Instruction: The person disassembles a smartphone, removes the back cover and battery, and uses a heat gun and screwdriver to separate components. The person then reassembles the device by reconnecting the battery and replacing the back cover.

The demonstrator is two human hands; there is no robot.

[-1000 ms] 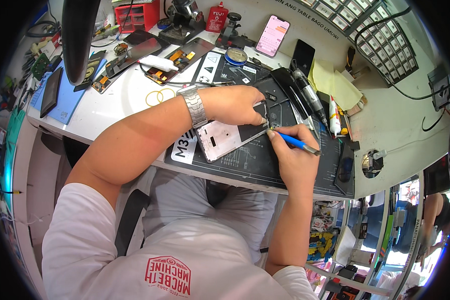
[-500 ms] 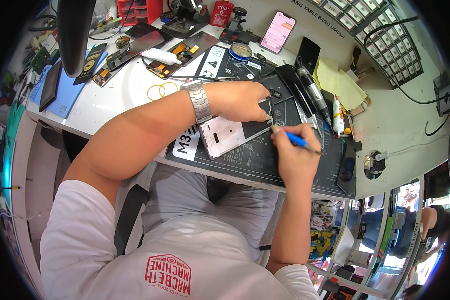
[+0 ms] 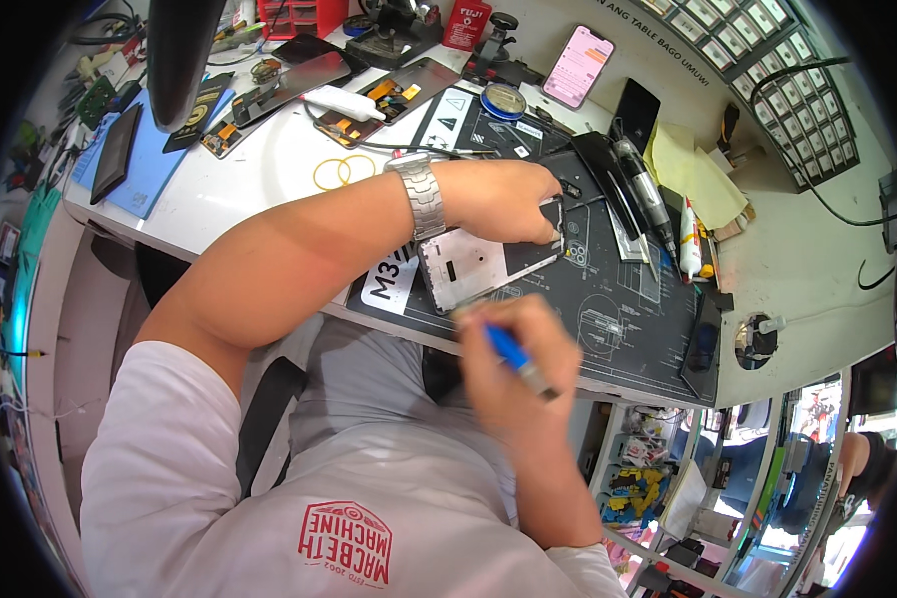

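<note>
- In the head view, a thin phone frame [image 3: 476, 263] is held over a dark mat [image 3: 618, 311]; whether they touch cannot be told.
- The frame's 1 o'clock end is pinched by the left hand [image 3: 503, 203], with thumb and fingers bent and only the frame's thickness left between.
- At 5 o'clock from the frame, a blue tool [image 3: 508, 347] is gripped in the blurry right hand [image 3: 524, 361], with fingers curled around it.
- The tool's tip is pointed at the frame's 7 o'clock corner; touching cannot be told.
- At 12 o'clock, yellowish stuff is seen in a round blue-rimmed tin [image 3: 503, 116].
- At 11 o'clock, small things in a red drawer box [image 3: 335, 14] are too tiny to tell.
- At 2 o'clock, a wall rack [image 3: 797, 105] is filled with little pale boxes.
</note>
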